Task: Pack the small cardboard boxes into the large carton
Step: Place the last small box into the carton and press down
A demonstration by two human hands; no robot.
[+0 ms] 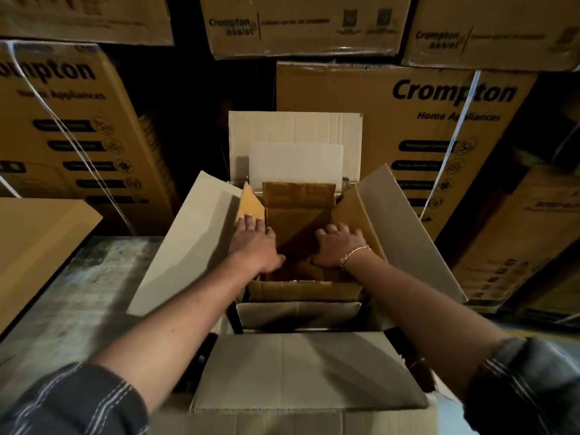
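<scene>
Centrally, one large carton [185,246], all four flaps folded outward. Inside the carton: small cardboard box [295,221], brown, top flaps open. Left hand [254,243] inside the carton, fingers straight and slightly spread, resting on the box's left flap. Right hand [337,246] inside the carton at the box's right side, fingers bent; whether they clasp the edge cannot be told. Behind the carton: printed cartons [408,127], stacked
</scene>
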